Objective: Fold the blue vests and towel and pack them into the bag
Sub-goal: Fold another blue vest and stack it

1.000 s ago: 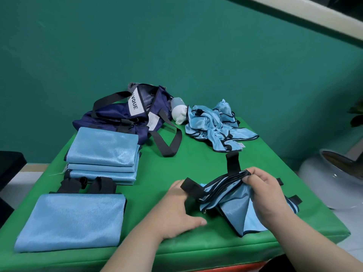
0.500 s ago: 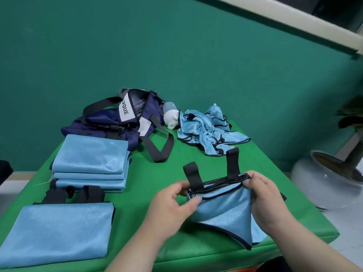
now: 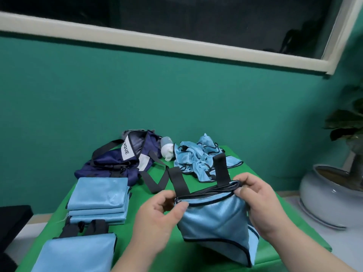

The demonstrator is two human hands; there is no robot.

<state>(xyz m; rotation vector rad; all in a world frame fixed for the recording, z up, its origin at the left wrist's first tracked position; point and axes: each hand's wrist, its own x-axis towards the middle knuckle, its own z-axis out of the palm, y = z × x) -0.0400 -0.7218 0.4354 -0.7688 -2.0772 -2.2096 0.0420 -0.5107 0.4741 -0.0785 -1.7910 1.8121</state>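
Hands are the closest things on my screen. The left hand (image 3: 163,216) pinches the top left edge of a blue vest (image 3: 214,214) between thumb and fingers. The right hand (image 3: 259,201) pinches the top right edge the same way. The vest hangs between both hands, folded over, with a dark line along its edges. Two black straps (image 3: 222,167) stick up from its top. I cannot tell if its low corner touches the green table (image 3: 137,197).

Down at the near left, a folded vest (image 3: 78,252) lies flat on the table. Its dark straps (image 3: 98,228) poke out at the back. Just behind it sits a neat stack of folded blue cloths (image 3: 100,199).

Farther back, the navy bag (image 3: 117,165) lies slumped on the table, and a white label (image 3: 125,152) with letters shows on it. Right beside the bag is a small white thing (image 3: 168,153) that I cannot name. Next to that lies a crumpled pile of blue vests (image 3: 196,160).

Off the table to the right, a pale round pot (image 3: 324,195) sits on the floor with a leafy plant (image 3: 349,124) in it. Behind everything are a green wall (image 3: 157,95) and a dark window (image 3: 196,20).
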